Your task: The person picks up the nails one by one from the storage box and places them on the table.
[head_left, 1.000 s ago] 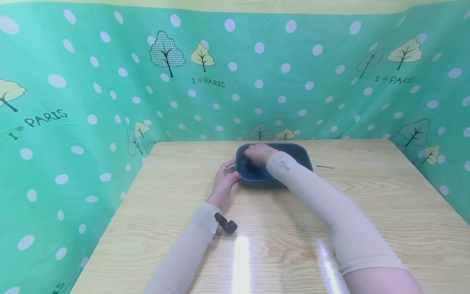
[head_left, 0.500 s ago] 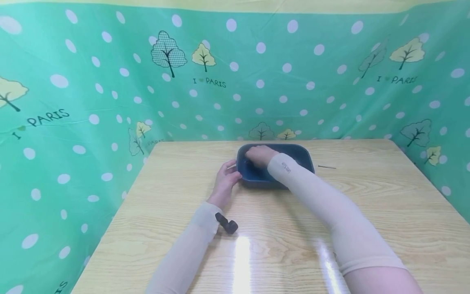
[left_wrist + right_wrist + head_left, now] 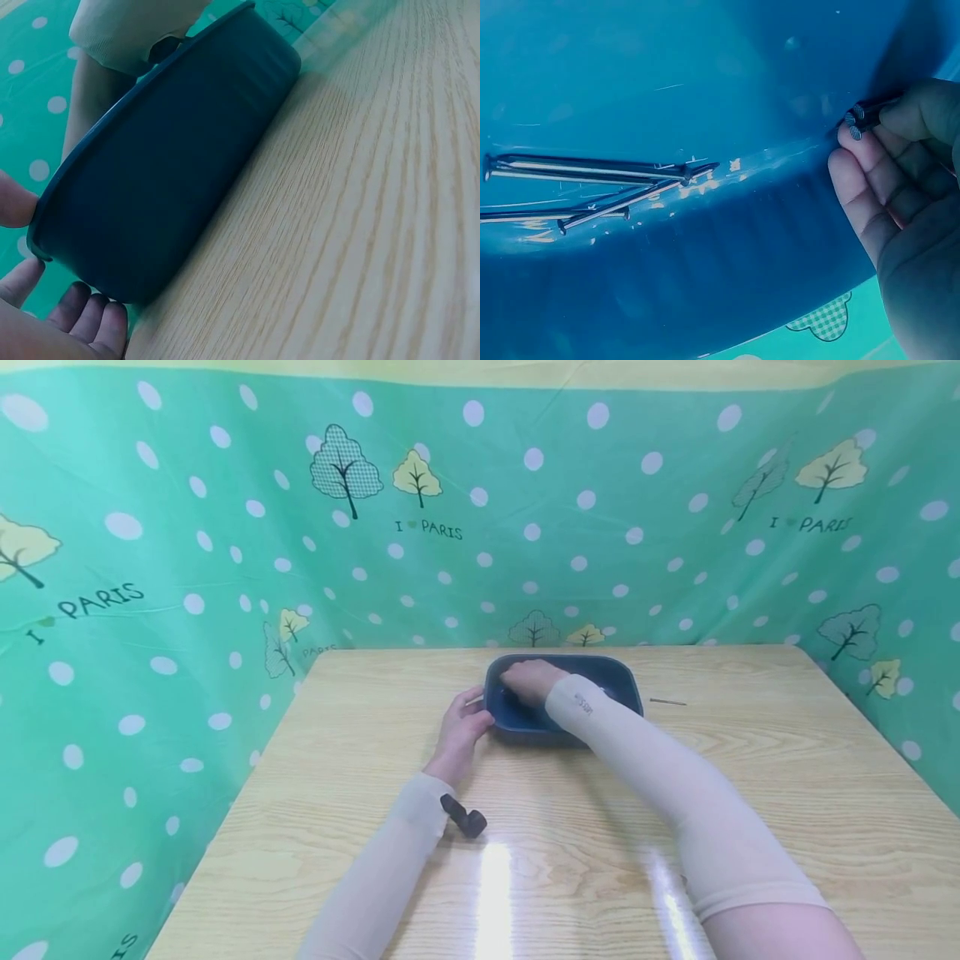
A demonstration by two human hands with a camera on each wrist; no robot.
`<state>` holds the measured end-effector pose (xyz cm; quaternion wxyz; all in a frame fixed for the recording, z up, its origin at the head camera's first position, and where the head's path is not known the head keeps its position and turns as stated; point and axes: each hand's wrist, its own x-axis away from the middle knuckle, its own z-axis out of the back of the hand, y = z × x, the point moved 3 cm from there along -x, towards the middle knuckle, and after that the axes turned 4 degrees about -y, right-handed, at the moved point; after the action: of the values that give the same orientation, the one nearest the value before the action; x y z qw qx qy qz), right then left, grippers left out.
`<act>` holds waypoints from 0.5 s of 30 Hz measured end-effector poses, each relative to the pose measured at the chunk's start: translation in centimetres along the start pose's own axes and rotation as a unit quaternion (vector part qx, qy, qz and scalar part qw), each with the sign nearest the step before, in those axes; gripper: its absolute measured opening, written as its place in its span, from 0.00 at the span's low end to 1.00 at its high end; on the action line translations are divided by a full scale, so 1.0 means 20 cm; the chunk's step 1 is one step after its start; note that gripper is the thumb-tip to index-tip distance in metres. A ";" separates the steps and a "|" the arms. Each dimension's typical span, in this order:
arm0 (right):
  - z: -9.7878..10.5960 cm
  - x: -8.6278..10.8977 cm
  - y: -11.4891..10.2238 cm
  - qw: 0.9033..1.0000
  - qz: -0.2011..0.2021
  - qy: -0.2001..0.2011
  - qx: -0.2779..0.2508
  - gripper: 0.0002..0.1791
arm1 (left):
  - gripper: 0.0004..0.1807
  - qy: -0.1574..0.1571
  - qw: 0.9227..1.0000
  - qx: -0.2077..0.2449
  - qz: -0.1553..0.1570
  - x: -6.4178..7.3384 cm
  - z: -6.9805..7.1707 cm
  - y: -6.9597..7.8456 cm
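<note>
A dark blue plastic basin (image 3: 536, 737) stands on the table. My left hand (image 3: 457, 731) rests against its left end, the thumb at the rim and the fingers along the outer wall, as the left wrist view shows of the basin (image 3: 165, 165). My right hand (image 3: 532, 681) is down inside the basin. In the right wrist view its thumb and fingers pinch a few nails (image 3: 856, 121), heads pointing outward; their shanks are mostly hidden by the hand. Several loose nails (image 3: 585, 169) lie crossed on the basin floor, away from the right hand.
One nail (image 3: 667, 702) lies on the wooden table (image 3: 750, 777) to the right of the basin. A green dotted curtain (image 3: 525, 510) encloses the back and sides. A small black camera (image 3: 467, 818) is strapped to the left wrist.
My right hand stays in the basin's left part with only slight movement. The left hand keeps its place at the basin's end. The whole head view has shifted slightly.
</note>
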<state>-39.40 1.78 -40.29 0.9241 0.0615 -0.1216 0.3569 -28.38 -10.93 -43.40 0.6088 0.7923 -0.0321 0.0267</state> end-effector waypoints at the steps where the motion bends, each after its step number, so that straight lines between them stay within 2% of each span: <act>1: 0.00 0.00 0.00 1.000 -0.001 0.000 -0.004 0.09 | 0.33 0.001 1.000 0.000 0.000 0.00 0.00 0.00; 8: 0.00 0.00 0.00 1.000 0.006 0.008 0.012 0.09 | 0.34 -0.002 1.000 0.001 0.000 0.00 0.00 0.00; 15: 0.01 0.02 0.00 1.000 -0.006 0.010 -0.009 0.13 | 0.33 -0.001 1.000 -0.002 0.002 -0.01 0.00 0.00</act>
<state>-39.12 1.95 -40.03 0.9280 0.0501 -0.1149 0.3507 -28.50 -10.96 -43.42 0.6101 0.7912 -0.0342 0.0270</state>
